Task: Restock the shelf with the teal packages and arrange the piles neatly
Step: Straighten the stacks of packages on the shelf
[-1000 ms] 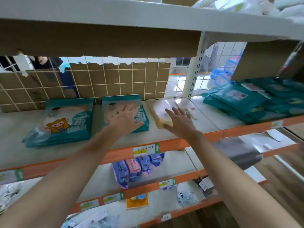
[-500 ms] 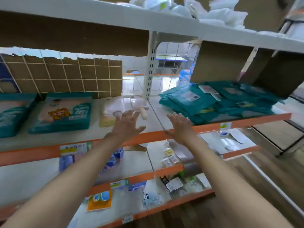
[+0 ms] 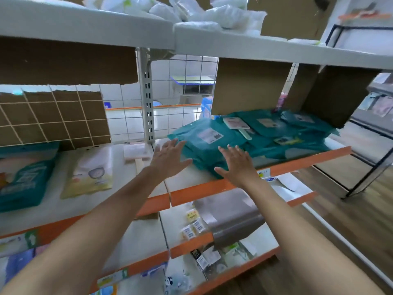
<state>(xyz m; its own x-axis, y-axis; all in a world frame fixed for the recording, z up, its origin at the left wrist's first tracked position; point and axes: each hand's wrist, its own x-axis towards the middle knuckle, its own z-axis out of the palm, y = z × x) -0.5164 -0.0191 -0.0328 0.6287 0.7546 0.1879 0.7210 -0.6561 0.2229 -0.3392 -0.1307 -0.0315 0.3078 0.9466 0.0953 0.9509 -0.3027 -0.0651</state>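
Note:
A loose heap of teal packages lies on the right section of the white shelf with the orange front edge. The nearest teal package carries a white label and juts toward me. My left hand is open with fingers spread, at the left corner of that package. My right hand is also open, hovering over the package's near edge. Neither hand grips anything. A teal pack with a cartoon print lies at the far left.
A yellowish flat pack and a pink fan-like item lie left of the upright post. Cardboard flaps hang from the shelf above. Lower shelves hold small packets and a grey bag. A black rack stands at the right.
My view and both hands have swung right, away from the cartoon packs and yellowish pack, and both open hands have reached the left end of the teal heap.

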